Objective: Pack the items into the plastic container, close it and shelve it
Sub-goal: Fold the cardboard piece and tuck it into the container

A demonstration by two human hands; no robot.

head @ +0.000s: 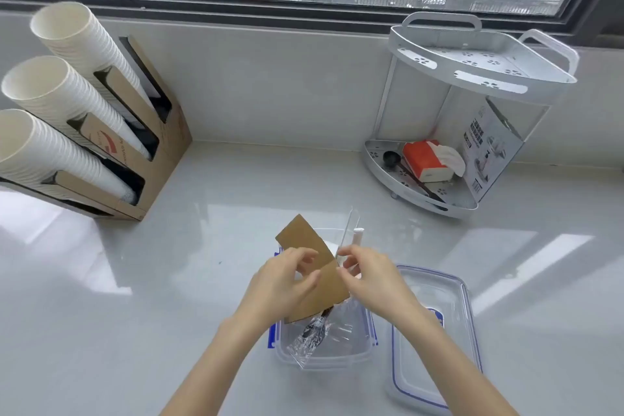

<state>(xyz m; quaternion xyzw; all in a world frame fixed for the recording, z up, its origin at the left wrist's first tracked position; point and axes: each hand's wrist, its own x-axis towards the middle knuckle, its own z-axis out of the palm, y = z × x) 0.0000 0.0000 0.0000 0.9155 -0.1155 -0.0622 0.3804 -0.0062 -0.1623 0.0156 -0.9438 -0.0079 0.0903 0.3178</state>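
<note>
Lower centre: my left hand (287,280) pinches brown cardboard sleeves (312,267); my right hand (366,275) perhaps grips clear wrapping above the clear plastic container (358,353). Tall items could block closing.

container (324,353): clear, open | cardboard sleeves (309,240): tilted above | lid (435,341): flat, beside

container (358,344) – clear, blue clips | sleeve (310,243) – brown | cups (67,91) – white | tissue pack (423,159) – orange
</note>
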